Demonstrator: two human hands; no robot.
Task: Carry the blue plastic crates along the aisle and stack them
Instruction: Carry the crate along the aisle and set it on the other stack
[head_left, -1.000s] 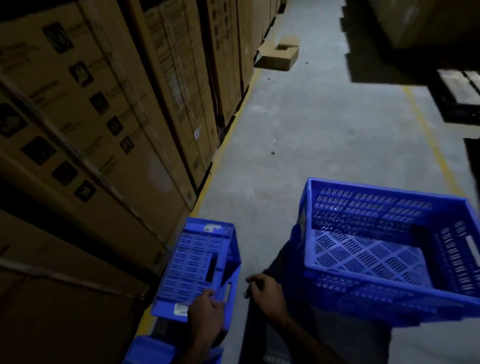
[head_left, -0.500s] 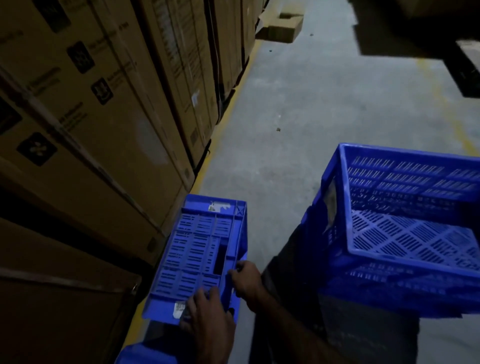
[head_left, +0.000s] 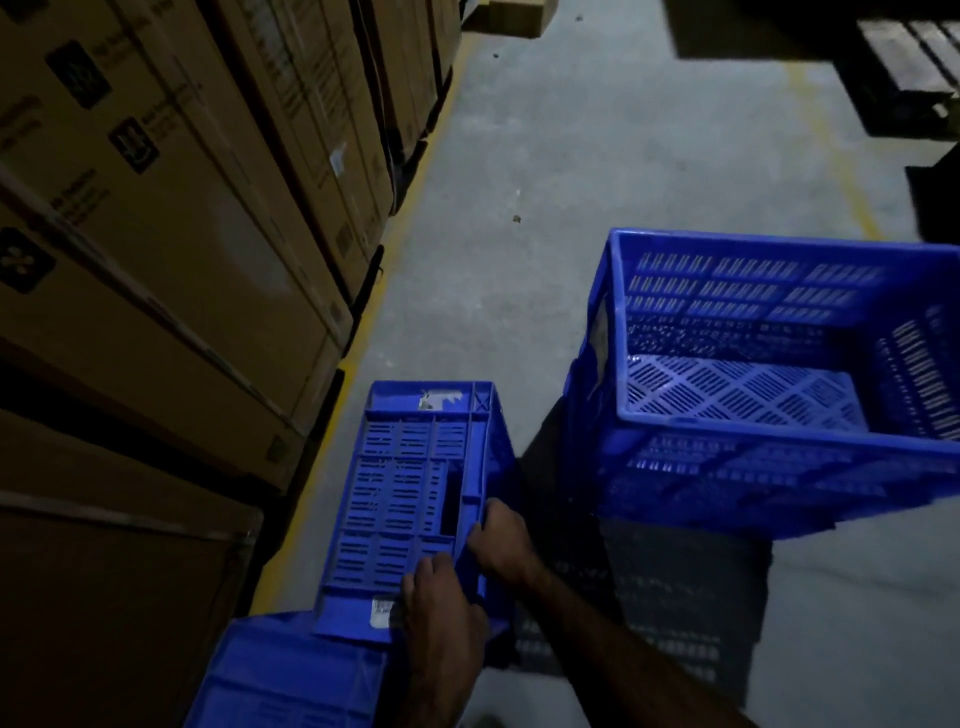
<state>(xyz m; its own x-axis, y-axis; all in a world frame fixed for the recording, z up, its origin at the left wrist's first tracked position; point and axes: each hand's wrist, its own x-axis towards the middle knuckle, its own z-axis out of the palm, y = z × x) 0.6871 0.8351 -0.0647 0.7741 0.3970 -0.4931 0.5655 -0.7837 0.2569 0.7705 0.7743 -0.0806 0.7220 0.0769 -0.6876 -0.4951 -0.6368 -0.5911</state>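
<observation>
A blue slatted crate is tipped on its side by the yellow floor line, its wall facing up. My left hand holds its near corner, fingers laid over the wall beside a white label. My right hand grips the crate's right edge next to a dark handle slot. Another blue crate lies under its near end at the bottom left. To the right, an open-topped blue crate sits upright and empty on top of a darker stack of crates.
Tall cardboard cartons wall the left side behind a yellow floor line. The grey concrete aisle runs ahead. A loose carton lies far up the aisle. Dark wooden pallets stand at the far right.
My right hand moved left from beside the crate and took hold of its right edge. My left hand stayed on the near corner. The view has dipped and closed in.
</observation>
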